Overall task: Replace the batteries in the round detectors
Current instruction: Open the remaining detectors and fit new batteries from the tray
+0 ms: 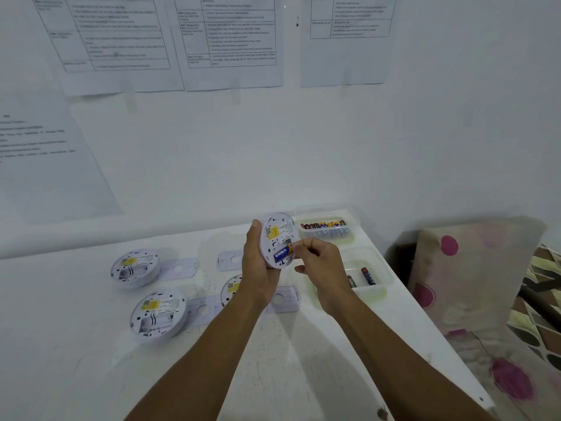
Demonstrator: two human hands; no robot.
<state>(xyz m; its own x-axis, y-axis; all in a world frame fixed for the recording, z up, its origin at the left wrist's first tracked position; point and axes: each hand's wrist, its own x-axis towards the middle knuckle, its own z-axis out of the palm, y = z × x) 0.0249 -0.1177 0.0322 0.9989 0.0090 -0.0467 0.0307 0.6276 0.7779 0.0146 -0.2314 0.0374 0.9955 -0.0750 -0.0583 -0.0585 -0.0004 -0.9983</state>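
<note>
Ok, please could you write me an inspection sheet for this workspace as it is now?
Surface: white table, some marks.
Job's things: held detector with blue battery at its bay; three more detectors lying on table, two bays visibly empty; far tray of batteries; near tray with two.
Clutter: mounting plates.
Hands: left hand grips held detector; right hand pinches blue battery.
Cables: nothing seen.
Surroundings: printed sheets on wall; patterned cloth at right.

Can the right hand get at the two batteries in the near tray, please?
Probably yes: the near tray lies open beside the right hand, nothing over its two batteries. It must first release the blue battery it pinches in the detector.
</note>
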